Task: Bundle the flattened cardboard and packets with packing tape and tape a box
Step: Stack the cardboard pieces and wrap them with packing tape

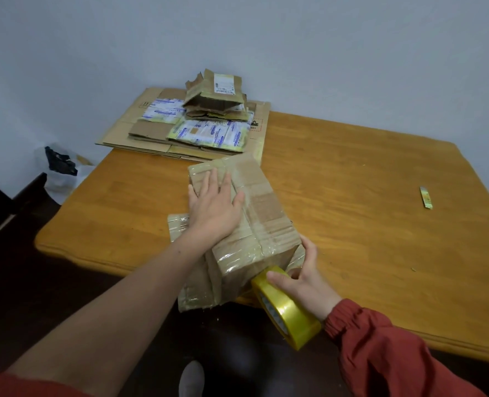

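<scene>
Box [263, 207], already crossed with clear tape, lies at the middle of the frame on the desk [366, 181], its near end reaching over the front edge. The left hand [214, 204] rests on its top with fingers spread flat, apparently to pin it down against the pull of the tape. The right hand [303, 279], lower right of centre, grips the yellow tape roll [286, 310], held against the box's near end, likely to run a strip there. Flattened cardboard [140, 130] and packets [209, 133] wait stacked in the upper middle, beyond both hands, apparently unbundled.
</scene>
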